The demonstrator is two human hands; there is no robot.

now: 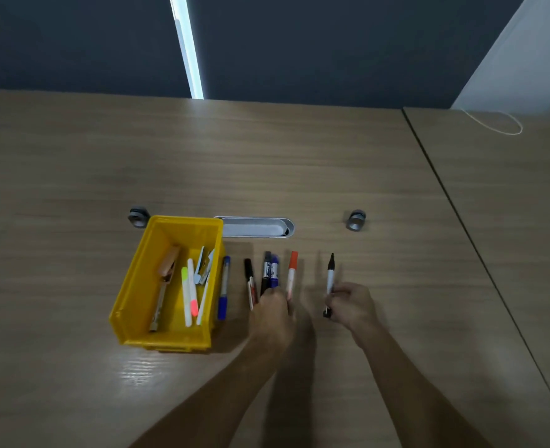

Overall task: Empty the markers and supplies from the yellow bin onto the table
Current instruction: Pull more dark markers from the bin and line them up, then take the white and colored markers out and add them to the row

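Note:
The yellow bin [138, 286] sits on the wooden table [299, 176], left of centre. Inside it lie a tan box cutter [165, 279], highlighters [189, 295] and some pale clips [204, 265]. A blue marker [224, 287] lies just right of the bin. Further right are a black marker [248, 270], a black and a blue marker side by side [271, 268], and a red-capped marker [292, 270]. My left hand [275, 313] rests on the near ends of these markers. My right hand [352, 305] holds a thin black-capped marker [330, 274] pointing away from me.
A grey oval cable slot [257, 226] lies behind the bin. Two grey round grommets [356, 219] [137, 216] flank it. A seam to a second desk runs at the right, with a white cord loop [506, 124] on it. A dark wall stands behind.

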